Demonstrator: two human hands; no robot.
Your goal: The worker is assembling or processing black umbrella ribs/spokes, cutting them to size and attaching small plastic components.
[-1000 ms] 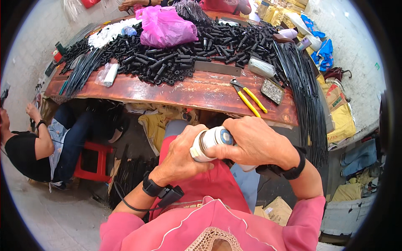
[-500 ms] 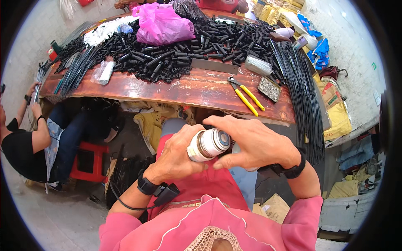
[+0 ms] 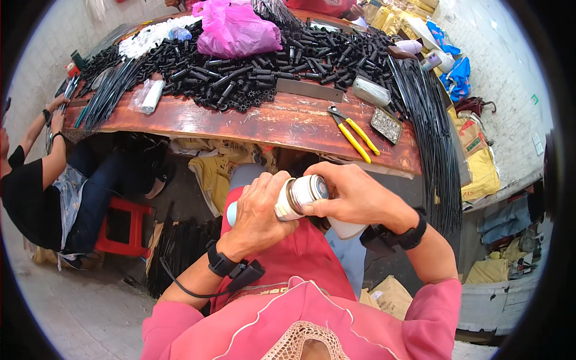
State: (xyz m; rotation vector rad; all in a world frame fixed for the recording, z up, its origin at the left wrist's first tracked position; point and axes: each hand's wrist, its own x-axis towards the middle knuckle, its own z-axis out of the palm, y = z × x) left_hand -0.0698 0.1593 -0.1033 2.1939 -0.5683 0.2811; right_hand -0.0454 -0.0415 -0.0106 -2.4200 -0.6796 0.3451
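White cylinder [image 3: 307, 190] between both hands [image 3: 257, 207].

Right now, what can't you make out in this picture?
All in the head view:
White cylinder: partly hidden by the left hand.
Pink plastic bag: contents, hidden by its film.
Co-worker in black: head, partly cut off by left rim.
Bits in the small tray: too small to identify.

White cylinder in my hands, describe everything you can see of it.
The white cylinder looks smooth, perhaps plastic, with a brownish, metallic-looking ring around it and a grey-blue disc on its exposed end. It tilts slightly, that end pointing right. The left hand wraps the rest, hiding much of it; the right hand grips near the disc.
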